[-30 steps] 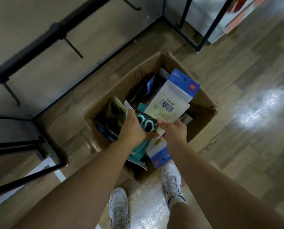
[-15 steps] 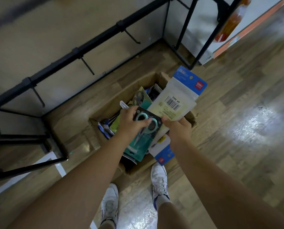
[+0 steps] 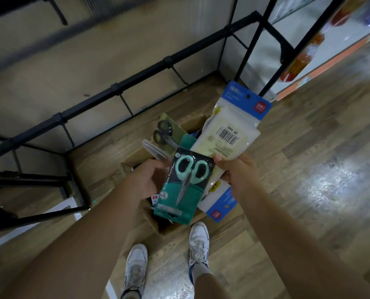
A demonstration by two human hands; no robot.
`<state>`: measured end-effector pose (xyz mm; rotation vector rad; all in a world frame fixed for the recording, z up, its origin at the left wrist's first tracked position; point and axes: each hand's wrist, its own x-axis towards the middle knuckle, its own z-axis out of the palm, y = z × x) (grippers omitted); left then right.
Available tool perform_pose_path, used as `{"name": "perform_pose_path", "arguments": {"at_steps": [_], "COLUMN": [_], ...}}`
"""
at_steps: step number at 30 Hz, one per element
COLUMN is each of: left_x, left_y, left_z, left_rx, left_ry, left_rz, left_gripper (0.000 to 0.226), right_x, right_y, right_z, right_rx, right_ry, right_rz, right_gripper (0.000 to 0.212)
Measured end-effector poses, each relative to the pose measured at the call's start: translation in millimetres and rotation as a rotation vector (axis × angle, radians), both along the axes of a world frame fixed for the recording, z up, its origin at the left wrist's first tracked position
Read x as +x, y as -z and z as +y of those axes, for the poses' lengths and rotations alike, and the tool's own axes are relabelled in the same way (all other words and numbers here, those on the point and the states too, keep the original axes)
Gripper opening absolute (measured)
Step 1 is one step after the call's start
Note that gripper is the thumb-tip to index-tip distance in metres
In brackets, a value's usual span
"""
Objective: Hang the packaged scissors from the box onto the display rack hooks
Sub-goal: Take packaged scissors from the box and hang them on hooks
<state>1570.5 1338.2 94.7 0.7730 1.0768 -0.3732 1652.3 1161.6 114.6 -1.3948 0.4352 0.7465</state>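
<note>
Head view: teal scissors pack point(image 3: 185, 184) gripped by left hand point(image 3: 148, 180), white pack point(image 3: 229, 137) by right hand point(image 3: 237, 169), above box point(image 3: 136, 157); rack hooks point(image 3: 126, 105) beyond box unfilled, hanging not begun.

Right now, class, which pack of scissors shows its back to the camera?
The blue-topped pack in the right hand: its barcode faces us. The mint pair and black pair show their scissors.

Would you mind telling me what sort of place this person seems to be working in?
Most likely a shop floor or a mock-up of one: a black display rack with hooks, a cardboard box of stock on the wooden floor, and carded packaged scissors held ready to hang.
</note>
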Motion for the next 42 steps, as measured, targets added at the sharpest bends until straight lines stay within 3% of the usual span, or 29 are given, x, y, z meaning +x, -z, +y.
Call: {"name": "perform_pose_path", "arguments": {"at_steps": [3, 7, 13, 16, 18, 21, 25, 29, 32, 36, 42], "left_x": [5.6, 17.5, 15.8, 13.1, 10.2, 2.1, -0.1, -1.1, -11.2, -30.6, -50.4], "left_y": [-15.5, -32.6, -106.0, -157.9, -190.1, -236.0, -301.4, -358.2, -388.6, -413.0, -445.4], "left_z": [-4.9, -11.8, -25.9, -35.2, -38.8, -39.6, -39.1, -34.5, -36.7, -46.6, -41.3], "left_rx": [-0.01, -0.012, 0.013, 0.033, 0.157, 0.215, 0.409, 0.554, 0.575, 0.582, 0.596], "left_ry": [-0.049, -0.146, 0.027, 0.035, 0.039, 0.1, 0.153, 0.131, 0.119, 0.114, 0.053], "left_rz": [0.007, -0.014, -0.077, -0.114, -0.209, -0.343, -0.461, -0.572, -0.64, -0.717, -0.807], "left_gripper": [0.009, 0.017, 0.008, 0.05, 0.057, 0.093, 0.065, 0.092, 0.087, 0.056, 0.065], "right_x": [10.1, 17.8, 16.9, 11.6, 9.6, 10.0, 8.9, 9.4, 2.1, -19.1, -36.8], "right_y": [-4.5, -14.0, -70.7, -116.1, -151.3, -206.3, -270.2, -323.3, -358.4, -382.2, -416.8], "right_z": [1.2, 2.9, -7.1, -13.0, -15.9, -18.5, -14.4, 1.0, 9.5, 5.4, 17.8], "right_rx": [0.044, 0.01, 0.006, 0.058, 0.079, 0.143, 0.237, 0.325, 0.42, 0.481, 0.519], "right_ry": [-0.027, -0.006, 0.041, 0.045, 0.059, 0.092, 0.063, 0.071, 0.072, 0.055, 0.048], "right_rz": [0.061, 0.078, 0.094, 0.053, 0.014, -0.045, -0.15, -0.179, -0.217, -0.283, -0.335], "right_gripper": [0.02, 0.016, 0.017, 0.018, 0.019, 0.019, 0.018, 0.019, 0.017, 0.019, 0.015]}}
